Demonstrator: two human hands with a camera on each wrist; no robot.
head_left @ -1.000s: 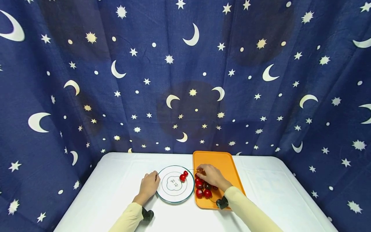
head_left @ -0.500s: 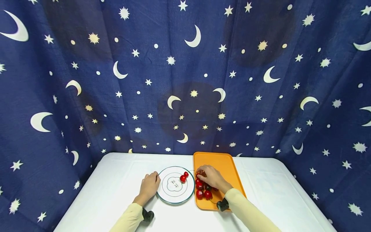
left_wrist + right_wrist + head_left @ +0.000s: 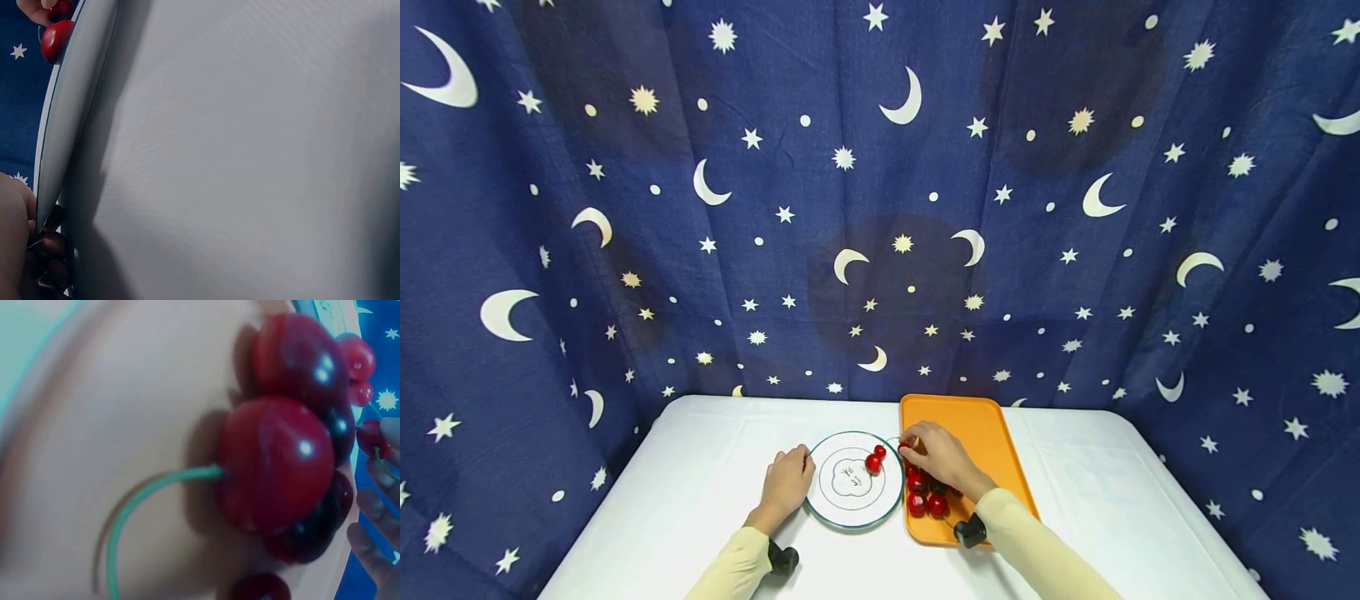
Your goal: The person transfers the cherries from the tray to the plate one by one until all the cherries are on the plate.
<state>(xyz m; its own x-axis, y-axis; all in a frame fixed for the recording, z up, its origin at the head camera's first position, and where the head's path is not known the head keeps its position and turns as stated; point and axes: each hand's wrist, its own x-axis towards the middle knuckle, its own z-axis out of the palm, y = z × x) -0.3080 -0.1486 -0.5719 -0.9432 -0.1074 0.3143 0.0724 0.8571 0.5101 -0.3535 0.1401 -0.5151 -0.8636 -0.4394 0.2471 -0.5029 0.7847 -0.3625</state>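
My left hand (image 3: 787, 482) grips the left rim of a white plate (image 3: 848, 514) with a blue-green edge; in the left wrist view its fingers (image 3: 53, 245) curl under the plate's edge. Two red cherries (image 3: 873, 463) lie on the plate's right side. Over the left edge of an orange tray (image 3: 977, 417), my right hand (image 3: 946, 458) pinches a cherry (image 3: 370, 435) with a green stem, close to the plate's right rim. Several red and dark cherries (image 3: 917, 503) sit in the tray below that hand, partly hidden by it.
The plate and tray stand side by side on a white-covered table (image 3: 700, 467). Behind the table hangs a dark blue curtain (image 3: 880, 183) with moons and stars. A large stemmed cherry (image 3: 275, 462) fills the middle of the right wrist view.
My right hand has shifted left and lifted slightly from the pile, bringing a cherry toward the plate's rim. The left hand stays on the plate.
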